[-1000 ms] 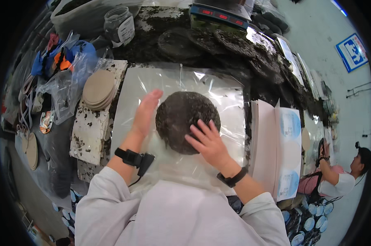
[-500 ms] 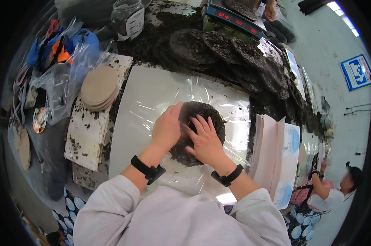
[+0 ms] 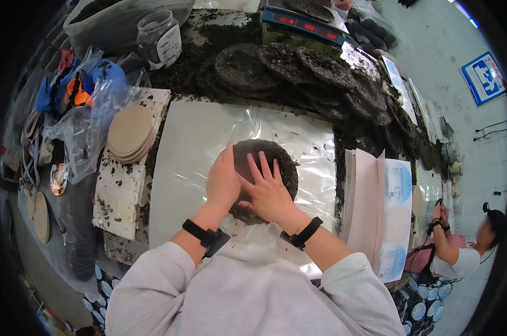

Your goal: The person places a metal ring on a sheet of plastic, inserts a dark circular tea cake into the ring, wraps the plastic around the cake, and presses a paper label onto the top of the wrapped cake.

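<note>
Two hands (image 3: pixel 224 180) (image 3: pixel 269 194) at dark disc (image 3: pixel 288 168) — bare sheet (image 3: pixel 182 151) to left edge

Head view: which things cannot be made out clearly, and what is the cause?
- Head view: dark disc's middle, under the right hand; its left edge, partly under the left hand.
- Head view: scale's far side, cut off by the top edge.
- Head view: whether co-worker's hands hold anything, too small.

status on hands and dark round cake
Right hand spread on dark, round, crumbly cake; left hand at its left edge. Cake on shiny clear plastic film. Nothing visibly blocking either hand.
</note>
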Motion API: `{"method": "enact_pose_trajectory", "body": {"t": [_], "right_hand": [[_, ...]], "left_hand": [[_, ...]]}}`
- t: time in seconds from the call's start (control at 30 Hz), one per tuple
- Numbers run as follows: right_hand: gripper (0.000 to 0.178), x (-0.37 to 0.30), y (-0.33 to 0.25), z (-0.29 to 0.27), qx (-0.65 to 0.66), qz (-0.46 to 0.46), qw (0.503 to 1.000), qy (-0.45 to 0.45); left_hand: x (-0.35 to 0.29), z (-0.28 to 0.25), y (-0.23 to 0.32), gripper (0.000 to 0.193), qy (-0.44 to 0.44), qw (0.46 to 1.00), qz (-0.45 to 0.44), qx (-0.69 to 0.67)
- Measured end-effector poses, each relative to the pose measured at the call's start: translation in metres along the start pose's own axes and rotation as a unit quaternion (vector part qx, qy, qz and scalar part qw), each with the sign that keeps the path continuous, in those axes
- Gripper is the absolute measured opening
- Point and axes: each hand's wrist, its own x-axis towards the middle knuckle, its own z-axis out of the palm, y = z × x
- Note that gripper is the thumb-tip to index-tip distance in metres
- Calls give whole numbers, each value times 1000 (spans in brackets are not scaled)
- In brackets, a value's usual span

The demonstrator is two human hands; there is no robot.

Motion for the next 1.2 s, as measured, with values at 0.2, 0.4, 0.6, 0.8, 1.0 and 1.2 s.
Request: {"method": "enact_pose_trajectory", "body": {"t": [0.2,0.4,0.6,0.8,1.0,1.2], "right_hand": [[72,-2,6,6,16,17,999,22],[69,-3,-2,6,12,5,1000,-14],[67,-8,-3,3,27,9,999,-40],[65,-4,-3,6,44,18,996,-81],[69,-9,1,14,19,24,999,-16],[68,-4,-2,10,12,21,999,-46]], "left_hand": [[27,-22,3,52,72,968,227,73],[64,-10,0,44,-180,948,260,23],[50,-11,9,39,-173,944,274,68],[46,1,13,43,-106,891,366,248],[8,-46,17,61,-17,941,295,165],[-30,3,-5,61,7,995,84,52]]}}
